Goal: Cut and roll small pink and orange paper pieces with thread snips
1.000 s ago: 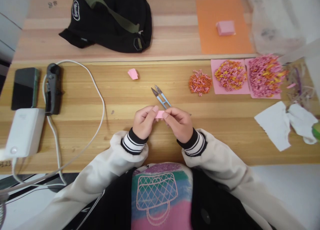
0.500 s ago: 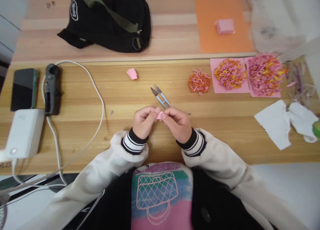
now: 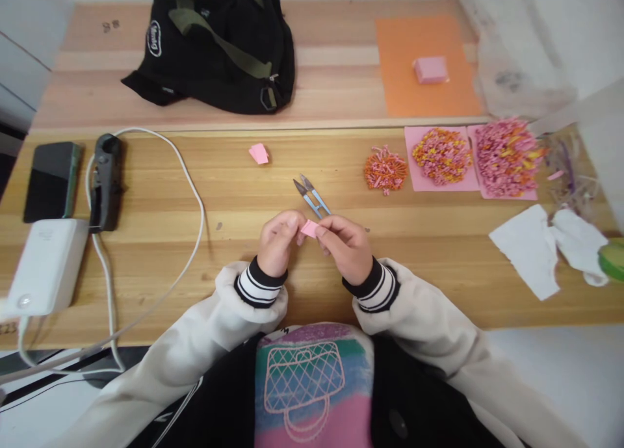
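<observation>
A black bag [image 3: 219, 51] sits on the far table, with an orange sheet [image 3: 424, 97] bearing a pink block [image 3: 431, 69]. Nearer lie a phone [image 3: 51, 180], a white charger [image 3: 46, 264] with its cable [image 3: 192, 194], and heaps of paper curls [image 3: 507, 155].

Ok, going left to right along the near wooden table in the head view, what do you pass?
Phone → black tool → left hand → pink paper piece → right hand → orange pile → white torn paper.
</observation>
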`<state>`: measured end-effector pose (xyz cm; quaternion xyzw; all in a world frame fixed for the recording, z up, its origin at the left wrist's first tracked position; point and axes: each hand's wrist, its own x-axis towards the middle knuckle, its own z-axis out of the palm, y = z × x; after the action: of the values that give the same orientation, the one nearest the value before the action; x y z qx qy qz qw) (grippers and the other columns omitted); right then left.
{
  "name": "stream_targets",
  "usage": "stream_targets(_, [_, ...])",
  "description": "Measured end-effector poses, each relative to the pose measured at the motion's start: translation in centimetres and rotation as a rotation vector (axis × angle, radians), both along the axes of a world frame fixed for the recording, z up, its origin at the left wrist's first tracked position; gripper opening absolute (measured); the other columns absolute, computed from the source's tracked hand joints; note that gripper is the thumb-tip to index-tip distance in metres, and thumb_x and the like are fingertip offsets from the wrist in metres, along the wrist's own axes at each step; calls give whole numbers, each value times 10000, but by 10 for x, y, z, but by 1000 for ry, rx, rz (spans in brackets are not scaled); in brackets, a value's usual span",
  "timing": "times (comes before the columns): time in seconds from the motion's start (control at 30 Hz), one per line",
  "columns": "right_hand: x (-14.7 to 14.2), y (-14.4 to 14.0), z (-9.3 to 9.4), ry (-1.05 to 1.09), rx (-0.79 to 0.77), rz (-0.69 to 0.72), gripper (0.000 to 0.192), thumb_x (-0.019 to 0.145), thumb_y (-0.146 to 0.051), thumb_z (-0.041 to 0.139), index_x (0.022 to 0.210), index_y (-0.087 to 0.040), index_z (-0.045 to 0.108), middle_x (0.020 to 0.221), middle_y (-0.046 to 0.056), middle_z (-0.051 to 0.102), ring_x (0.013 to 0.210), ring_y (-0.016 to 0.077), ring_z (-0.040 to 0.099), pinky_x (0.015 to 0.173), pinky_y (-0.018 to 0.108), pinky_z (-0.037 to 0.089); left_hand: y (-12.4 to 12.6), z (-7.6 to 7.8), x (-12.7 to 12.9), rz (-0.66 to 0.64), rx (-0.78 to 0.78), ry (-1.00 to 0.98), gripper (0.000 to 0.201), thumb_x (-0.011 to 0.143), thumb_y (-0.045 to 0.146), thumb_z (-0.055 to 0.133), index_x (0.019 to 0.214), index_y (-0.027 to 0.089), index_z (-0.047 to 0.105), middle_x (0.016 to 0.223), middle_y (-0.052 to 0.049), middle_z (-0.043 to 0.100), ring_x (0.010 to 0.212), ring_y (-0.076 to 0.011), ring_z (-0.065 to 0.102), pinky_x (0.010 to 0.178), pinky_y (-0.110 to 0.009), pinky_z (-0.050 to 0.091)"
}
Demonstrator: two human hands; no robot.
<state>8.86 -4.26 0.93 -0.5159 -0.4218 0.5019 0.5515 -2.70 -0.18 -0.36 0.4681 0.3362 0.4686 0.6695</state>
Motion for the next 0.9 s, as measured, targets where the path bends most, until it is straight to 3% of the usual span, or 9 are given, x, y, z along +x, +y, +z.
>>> stream_targets(0.13, [1,1,-3,59,-36,-87,171,762,-305,529,673,-162,560,468,-63,418,418,57,343,423,208,278,0,2,1,54,-1,82,209,617,322,714,696,147,631,598,11,574,527,-74,467,521,-208,368])
stream_targets(0.37, [0,2,-4,62,-32,-83,176,757,-311,533,663,-164,554,479,-54,437,411,57,360,407,202,293,0,-2,1,120,-23,116,112,630,252,704,678,160,661,656,-6,655,542,-79,516,547,-208,406])
stream_targets(0.6, [1,-6,1,-348,165,-276,56,743,-235,559,734,-180,569,611,-22,493,529,82,443,497,215,378,3,-3,1,164,-129,116,127,607,249,705,628,147,632,503,32,562,468,-64,456,488,-195,355])
stream_targets(0.7, [2,-6,0,-399,129,-235,95,743,-255,562,793,-177,584,644,-13,509,522,81,444,482,214,376,4,0,1,145,-149,130,140,587,246,712,608,143,619,484,34,547,462,-70,454,483,-202,355])
stream_targets(0.9, [3,2,-7,-186,-66,-59,193,757,-324,545,666,-156,572,515,-34,498,449,71,404,445,205,348,3,5,2,86,-112,141,158,566,253,730,661,153,653,619,-6,649,562,-108,550,580,-235,439])
